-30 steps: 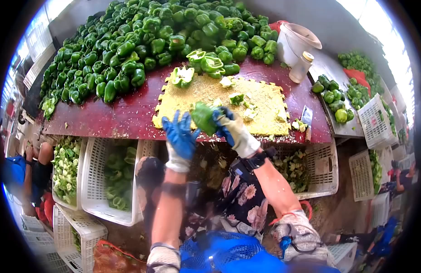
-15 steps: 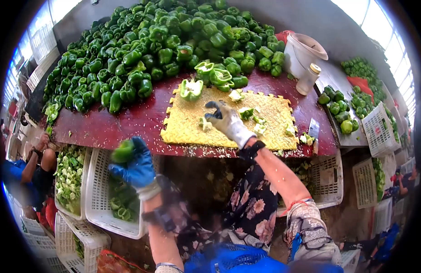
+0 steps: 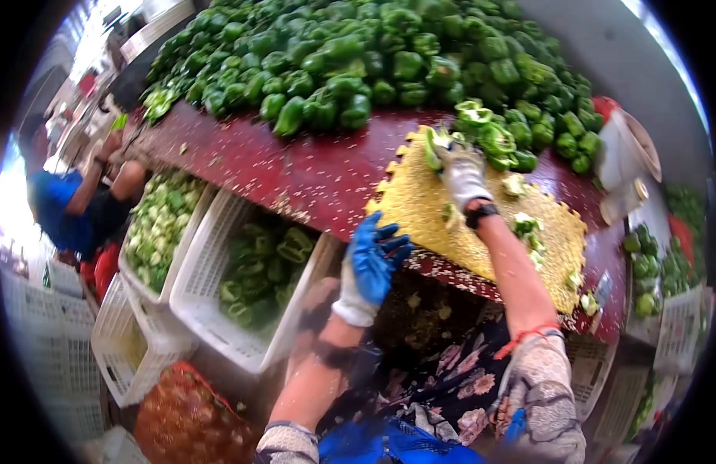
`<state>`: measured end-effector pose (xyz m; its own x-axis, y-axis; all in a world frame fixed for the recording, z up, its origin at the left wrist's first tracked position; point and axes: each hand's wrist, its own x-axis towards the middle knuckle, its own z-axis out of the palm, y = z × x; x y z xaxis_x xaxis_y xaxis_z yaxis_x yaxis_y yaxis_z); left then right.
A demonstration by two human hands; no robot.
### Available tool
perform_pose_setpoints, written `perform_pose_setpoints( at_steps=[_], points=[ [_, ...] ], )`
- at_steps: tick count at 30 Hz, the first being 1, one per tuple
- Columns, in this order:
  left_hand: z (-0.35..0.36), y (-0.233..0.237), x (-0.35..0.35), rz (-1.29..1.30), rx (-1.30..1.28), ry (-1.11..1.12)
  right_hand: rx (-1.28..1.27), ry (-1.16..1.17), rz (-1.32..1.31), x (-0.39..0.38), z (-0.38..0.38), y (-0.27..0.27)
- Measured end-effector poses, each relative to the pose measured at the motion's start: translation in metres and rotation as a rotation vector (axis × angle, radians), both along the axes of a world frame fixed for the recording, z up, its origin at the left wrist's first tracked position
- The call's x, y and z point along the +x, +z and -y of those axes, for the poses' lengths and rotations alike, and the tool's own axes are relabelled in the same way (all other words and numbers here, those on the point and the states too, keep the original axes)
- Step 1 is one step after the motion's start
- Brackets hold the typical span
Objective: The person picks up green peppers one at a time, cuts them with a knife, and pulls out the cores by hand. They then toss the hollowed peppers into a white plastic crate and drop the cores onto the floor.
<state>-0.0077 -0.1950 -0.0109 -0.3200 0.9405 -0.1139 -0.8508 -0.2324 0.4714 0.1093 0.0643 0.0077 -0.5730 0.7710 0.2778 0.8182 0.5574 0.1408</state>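
Since a moment ago our left hand (image 3: 373,259) has lost its pepper piece, and our right hand (image 3: 462,174) has reached up the yellow mat (image 3: 420,213).
The cut pepper (image 3: 433,145) lies at the far corner of the mat; our right fingertips rest on it, though we cannot tell if they have closed round it. Our left hand hangs empty, fingers spread apart, at the near edge of the red table (image 3: 296,166). Just below it to the left stands a white basket (image 3: 199,271) of pepper pieces. Beyond the mat the heap of whole green peppers (image 3: 358,54) covers the table's far side. A person in blue (image 3: 72,209) stands at far left.
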Motion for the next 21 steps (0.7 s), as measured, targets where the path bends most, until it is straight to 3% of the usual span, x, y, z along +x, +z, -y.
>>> perform_pose_setpoints(
  at_steps=[3,5,7,9,11,13,15,19,21],
  points=[
    [0.001,-0.004,0.002,-0.033,-0.043,-0.055,-0.205,0.168,0.042,0.035,0.035,0.027],
    [0.002,-0.003,0.005,-0.043,-0.099,-0.056,-0.214,0.276,0.065,0.066,0.046,0.022],
    [0.001,-0.009,0.011,-0.048,-0.176,-0.054,-0.120,0.476,-0.166,0.093,0.059,0.032],
    [0.001,-0.014,0.015,-0.057,-0.210,-0.042,-0.093,0.420,-0.334,0.104,0.074,0.041],
    [-0.001,-0.019,0.020,-0.091,-0.254,-0.009,0.147,0.396,-0.627,0.119,0.087,0.030],
    [-0.002,-0.013,0.024,-0.131,-0.319,-0.002,-0.054,0.299,-0.802,0.121,0.095,0.024],
    [-0.004,-0.013,0.030,-0.122,-0.350,0.012,-0.423,-0.004,-0.656,0.107,0.125,0.052],
    [-0.003,-0.016,0.039,-0.134,-0.362,-0.008,-0.557,-0.047,-0.118,0.084,0.147,0.093],
    [-0.004,-0.020,0.042,-0.139,-0.363,-0.014,-0.352,-0.099,0.170,0.077,0.139,0.042]
  ],
)
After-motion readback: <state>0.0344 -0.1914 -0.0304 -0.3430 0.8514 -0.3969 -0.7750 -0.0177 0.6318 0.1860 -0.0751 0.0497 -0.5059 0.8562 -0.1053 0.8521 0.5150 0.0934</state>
